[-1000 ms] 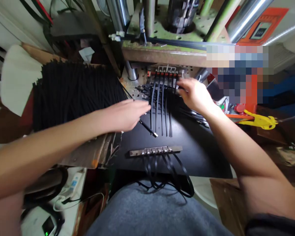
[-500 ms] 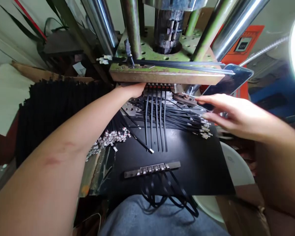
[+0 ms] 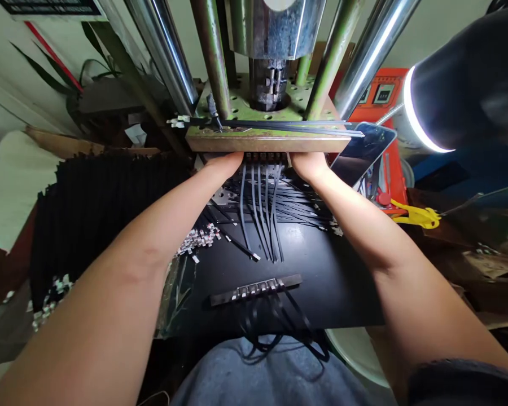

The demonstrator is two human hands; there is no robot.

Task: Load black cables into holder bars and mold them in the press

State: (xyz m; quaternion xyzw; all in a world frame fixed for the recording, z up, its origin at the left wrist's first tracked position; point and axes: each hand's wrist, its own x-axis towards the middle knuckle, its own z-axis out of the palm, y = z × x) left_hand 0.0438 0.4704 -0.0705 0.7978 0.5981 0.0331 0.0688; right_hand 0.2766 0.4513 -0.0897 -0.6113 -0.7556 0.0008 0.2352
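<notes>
My left hand [image 3: 227, 163] reaches under the thick press plate [image 3: 266, 145], its fingers hidden. On the other side my right hand [image 3: 308, 164] goes under the same plate, fingers out of sight too. Between them shows a dark slotted bar [image 3: 266, 158], from which several flat black cables [image 3: 260, 208] hang toward me. I cannot tell how the fingers meet the bar. Nearer to me, a second metal bar [image 3: 220, 299] lies on the black table [image 3: 322, 270]; small silver connectors sit in it, and its black cables loop over my lap.
A big bundle of black cables [image 3: 88, 208] with white-tipped ends stands at left. More cables lie across the table's back. Loose cables [image 3: 296, 128] rest on the plate's top. A lamp [image 3: 457, 84], yellow-handled cutters [image 3: 419, 215] and a white bucket [image 3: 359, 352] are at right.
My right hand has moved left, from beside the metal clamp piece to under the plate. The hanging cables have shifted and lean together. My view has turned a little to the right.
</notes>
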